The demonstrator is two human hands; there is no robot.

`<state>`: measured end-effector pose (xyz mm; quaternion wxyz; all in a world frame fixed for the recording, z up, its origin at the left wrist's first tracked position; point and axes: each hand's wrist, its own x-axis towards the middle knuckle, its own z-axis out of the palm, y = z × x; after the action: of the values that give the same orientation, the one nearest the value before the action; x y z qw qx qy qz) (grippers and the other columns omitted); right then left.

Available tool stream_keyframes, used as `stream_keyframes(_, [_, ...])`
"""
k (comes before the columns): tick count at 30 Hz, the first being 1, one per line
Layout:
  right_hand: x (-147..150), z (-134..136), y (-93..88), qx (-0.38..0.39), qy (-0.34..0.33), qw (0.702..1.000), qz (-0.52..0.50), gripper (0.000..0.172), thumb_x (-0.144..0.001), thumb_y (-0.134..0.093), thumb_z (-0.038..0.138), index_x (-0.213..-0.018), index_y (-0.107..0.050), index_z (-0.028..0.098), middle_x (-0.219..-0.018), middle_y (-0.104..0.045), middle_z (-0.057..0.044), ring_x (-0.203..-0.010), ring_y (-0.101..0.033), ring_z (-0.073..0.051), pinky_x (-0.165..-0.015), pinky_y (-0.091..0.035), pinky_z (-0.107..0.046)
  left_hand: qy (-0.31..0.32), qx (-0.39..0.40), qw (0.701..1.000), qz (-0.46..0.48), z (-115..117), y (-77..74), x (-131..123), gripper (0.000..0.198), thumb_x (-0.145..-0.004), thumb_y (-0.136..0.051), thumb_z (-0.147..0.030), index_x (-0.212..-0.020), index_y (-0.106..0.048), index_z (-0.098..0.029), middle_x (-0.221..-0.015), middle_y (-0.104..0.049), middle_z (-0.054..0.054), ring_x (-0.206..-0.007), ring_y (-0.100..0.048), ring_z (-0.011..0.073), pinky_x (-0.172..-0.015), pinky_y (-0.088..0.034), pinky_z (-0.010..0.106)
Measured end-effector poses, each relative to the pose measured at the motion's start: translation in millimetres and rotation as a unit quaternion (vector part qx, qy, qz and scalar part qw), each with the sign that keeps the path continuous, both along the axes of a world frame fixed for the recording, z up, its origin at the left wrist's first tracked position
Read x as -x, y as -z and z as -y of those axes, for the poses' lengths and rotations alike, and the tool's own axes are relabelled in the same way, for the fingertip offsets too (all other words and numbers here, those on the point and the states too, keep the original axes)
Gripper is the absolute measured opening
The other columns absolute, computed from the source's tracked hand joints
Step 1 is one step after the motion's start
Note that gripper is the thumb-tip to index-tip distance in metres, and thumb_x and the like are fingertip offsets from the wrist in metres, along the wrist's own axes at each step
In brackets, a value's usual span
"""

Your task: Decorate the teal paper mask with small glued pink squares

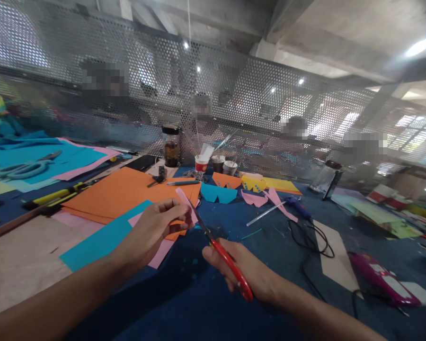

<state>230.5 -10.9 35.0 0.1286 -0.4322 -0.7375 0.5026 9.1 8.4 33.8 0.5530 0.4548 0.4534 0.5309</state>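
My left hand [166, 218] pinches a narrow strip of pink paper [186, 202] between thumb and fingers. In my right hand [239, 265] is a pair of red-handled scissors [230, 265], with the blades pointing up and left against the strip's edge. Whether the blades are parted I cannot tell. Beneath my left hand lie orange sheets [117, 194], a blue sheet [92, 241] and some pink paper [161, 253]. Beyond the scissors stand folded paper pieces: a blue one [218, 193], a pink one [254, 199], an orange one [226, 180] and a yellow one [253, 184].
A glue gun [298, 207] with a looping black cord lies right of centre, beside a clear glue stick [266, 213]. Farther right is a magenta device [383, 278]. Paper cups [201, 164] and a jar [171, 147] stand before a perforated metal screen [234, 94]. Grey scissors [28, 166] rest at left.
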Motion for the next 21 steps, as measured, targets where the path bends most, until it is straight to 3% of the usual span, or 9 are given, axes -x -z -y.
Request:
stream_keyframes(6, [-0.2, 0.7, -4.5, -0.021, -0.001, 1.0, 0.022, 0.053, -0.097, -0.041, 0.071, -0.079, -0.044, 0.02, -0.06, -0.049, 0.005, -0.052, -0.048, -0.009, -0.049, -0.037, -0.021, -0.018, -0.011, 1.0, -0.002, -0.5, -1.1, -2.2, 0.022, -0.081, -0.072, -0.032, -0.065, -0.064, -0.02, -0.075, -0.064, 0.002, -0.077, -0.062, 0.0189, -0.077, -0.054, 0.033])
stream_keyframes(21, [1.6, 1.1, 2.2, 0.016, 0.005, 1.0, -0.014, 0.059, -0.094, -0.037, 0.076, -0.078, -0.044, 0.019, -0.056, -0.044, 0.007, -0.043, -0.045, -0.006, -0.042, -0.037, -0.017, -0.015, 0.007, 1.0, 0.017, -2.3, 5.2, 0.1, 0.019, -0.081, -0.075, -0.034, -0.069, -0.069, -0.02, -0.072, -0.062, 0.001, -0.074, -0.063, 0.0185, -0.076, -0.054, 0.033])
